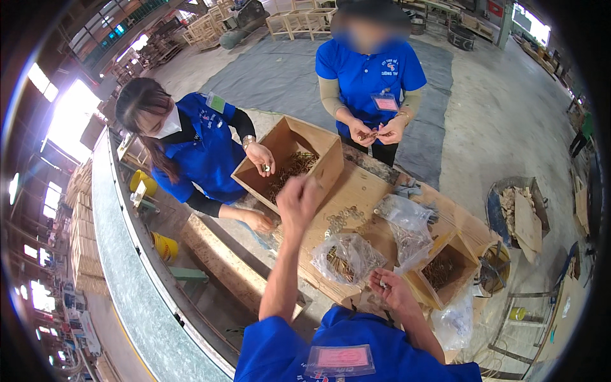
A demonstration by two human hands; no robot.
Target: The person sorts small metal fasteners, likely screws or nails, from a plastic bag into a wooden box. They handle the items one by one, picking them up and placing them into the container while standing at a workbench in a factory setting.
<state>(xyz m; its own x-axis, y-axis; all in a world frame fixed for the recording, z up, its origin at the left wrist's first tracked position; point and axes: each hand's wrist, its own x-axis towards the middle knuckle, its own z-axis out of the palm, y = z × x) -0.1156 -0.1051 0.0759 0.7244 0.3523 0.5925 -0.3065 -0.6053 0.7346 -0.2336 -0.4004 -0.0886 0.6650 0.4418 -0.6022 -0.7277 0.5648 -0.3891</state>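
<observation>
My left hand (299,202) is raised at the near edge of a large wooden box (328,169) that holds a heap of brass-coloured bolts (299,167). Its fingers are smeared by motion, and anything in them is hidden. Palm up, my right hand (393,290) curls its fingers around a few small shiny metal pieces (382,284). Beside it lies a clear plastic bag (366,251) with brass-coloured bolts inside. Small washer-like metal rings (344,219) are scattered on the wooden tabletop (366,184) between my hands.
A smaller wooden box (474,264) of metal pieces stands right of my right hand. Another clear bag (407,226) lies behind it. One co-worker (200,137) at the left holds a palm over the large box; another (372,83) stands across, handling small pieces. A wood-filled bin (519,210) sits far right.
</observation>
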